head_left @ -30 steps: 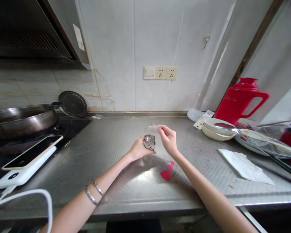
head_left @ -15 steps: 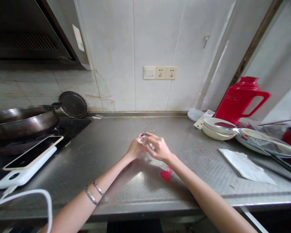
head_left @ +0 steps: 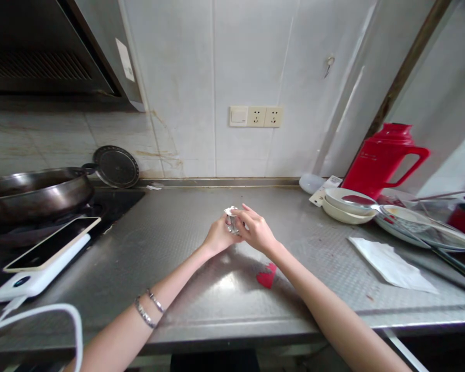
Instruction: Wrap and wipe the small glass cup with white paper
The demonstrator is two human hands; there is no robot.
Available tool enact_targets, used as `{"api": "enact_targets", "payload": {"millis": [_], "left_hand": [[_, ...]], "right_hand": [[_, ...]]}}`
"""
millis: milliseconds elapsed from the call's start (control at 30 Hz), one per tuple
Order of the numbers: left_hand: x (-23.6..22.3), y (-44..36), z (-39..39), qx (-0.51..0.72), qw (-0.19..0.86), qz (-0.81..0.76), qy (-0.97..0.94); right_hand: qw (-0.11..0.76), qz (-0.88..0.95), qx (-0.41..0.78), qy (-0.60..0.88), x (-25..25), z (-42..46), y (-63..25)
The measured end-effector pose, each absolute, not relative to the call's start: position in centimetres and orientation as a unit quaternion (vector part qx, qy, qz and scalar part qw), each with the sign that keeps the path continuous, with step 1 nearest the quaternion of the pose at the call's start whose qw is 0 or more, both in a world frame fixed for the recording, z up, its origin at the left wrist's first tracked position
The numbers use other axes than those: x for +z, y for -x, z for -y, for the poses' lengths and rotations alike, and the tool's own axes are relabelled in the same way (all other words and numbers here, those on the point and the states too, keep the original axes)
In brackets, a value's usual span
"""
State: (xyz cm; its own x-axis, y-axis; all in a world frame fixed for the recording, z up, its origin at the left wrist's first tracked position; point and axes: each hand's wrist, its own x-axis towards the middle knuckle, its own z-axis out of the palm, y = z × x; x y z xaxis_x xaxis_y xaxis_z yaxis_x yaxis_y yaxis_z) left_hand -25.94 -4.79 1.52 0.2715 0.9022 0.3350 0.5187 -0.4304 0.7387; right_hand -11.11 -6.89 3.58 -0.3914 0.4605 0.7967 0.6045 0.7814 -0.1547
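Note:
Both hands meet over the middle of the steel counter (head_left: 201, 289). My left hand (head_left: 217, 238) is closed round a small shiny foil-wrapped object (head_left: 231, 222), holding it from the left. My right hand (head_left: 256, 232) pinches the same object from the right, fingers pressed on its white top edge. A small red scrap (head_left: 266, 276) lies on the counter just below my right wrist. Bracelets circle my left forearm.
A wok (head_left: 34, 194) sits on the stove at left, with a phone on a white power bank (head_left: 42, 258) and its cable in front. At right stand a red thermos jug (head_left: 383, 160), stacked bowls (head_left: 346, 204), plates and a folded napkin (head_left: 391, 266).
My right hand, which held a thin white strip away from the object, has come back onto it. Both hands now grip the foil object together.

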Motion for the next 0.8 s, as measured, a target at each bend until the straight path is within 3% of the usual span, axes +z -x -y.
{"api": "enact_targets", "payload": {"millis": [400, 533, 700, 800], "left_hand": [[1.9, 26.0, 4.9, 0.393, 0.242, -0.4, -0.792], [1.6, 26.1, 4.5, 0.397, 0.263, -0.432, -0.766], [1.3, 26.1, 4.3, 0.427, 0.335, -0.452, -0.708], [1.1, 25.9, 4.4, 0.444, 0.371, -0.425, -0.696]], "right_hand": [[0.47, 0.833, -0.07, 0.281, 3.8, 7.9, 11.7], [0.53, 0.786, 0.04, 0.316, 4.0, 8.4, 12.0], [0.67, 0.571, 0.151, 0.449, 4.3, 7.0, 10.8], [0.661, 0.573, 0.158, 0.457, 4.2, 6.0, 10.1]]}}
